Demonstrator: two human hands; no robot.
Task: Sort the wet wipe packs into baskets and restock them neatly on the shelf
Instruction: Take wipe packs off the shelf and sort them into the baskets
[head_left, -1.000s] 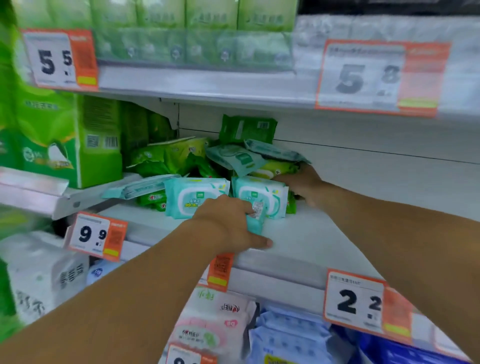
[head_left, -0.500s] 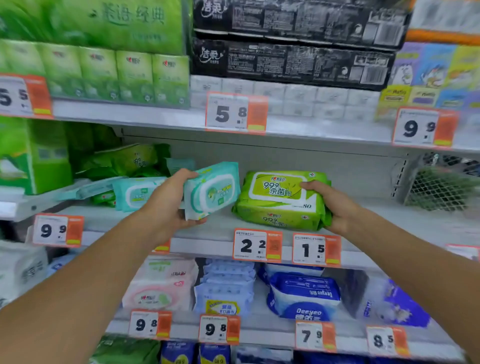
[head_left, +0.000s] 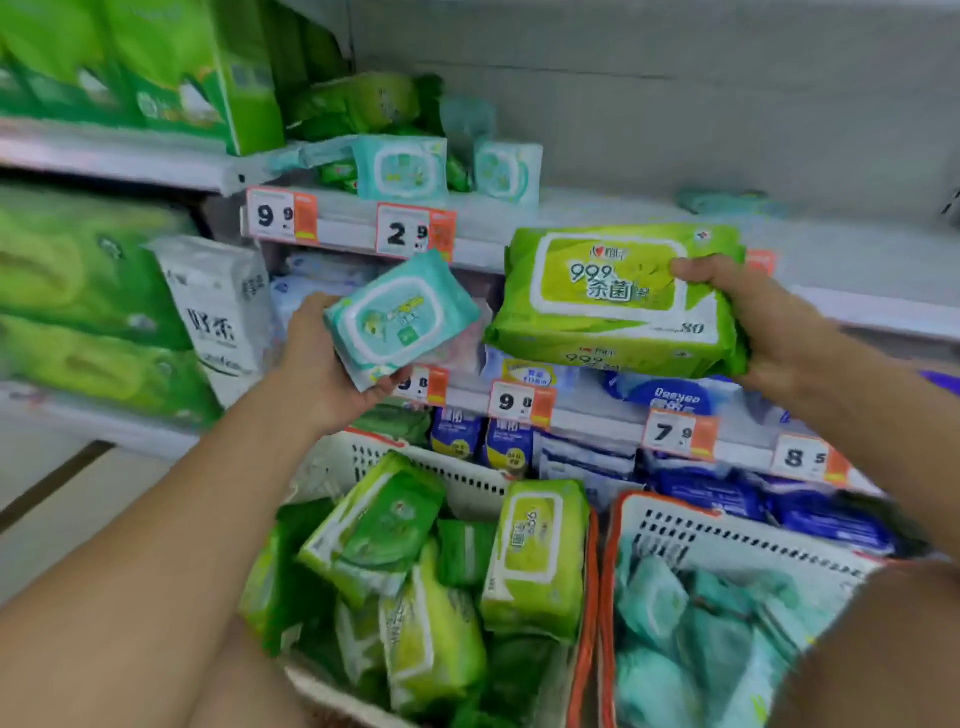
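Sorting is well advanced; the restocking is not yet begun.

On the shelf (head_left: 597, 218) some teal packs (head_left: 400, 167) stand in front and more green packs lie behind them, so a part is not yet taken down. The left hand (head_left: 324, 374) holds a small teal pack (head_left: 400, 317), fingers curled under it and thumb at its edge. The right hand (head_left: 753, 317) grips a large green pack (head_left: 618, 301), thumb on top and fingers wrapped behind. Both packs hang above the baskets, which look crossed: the left basket (head_left: 363, 460) holds green packs, the right basket (head_left: 727, 530) holds teal ones. I judge each pack must go to the opposite side.
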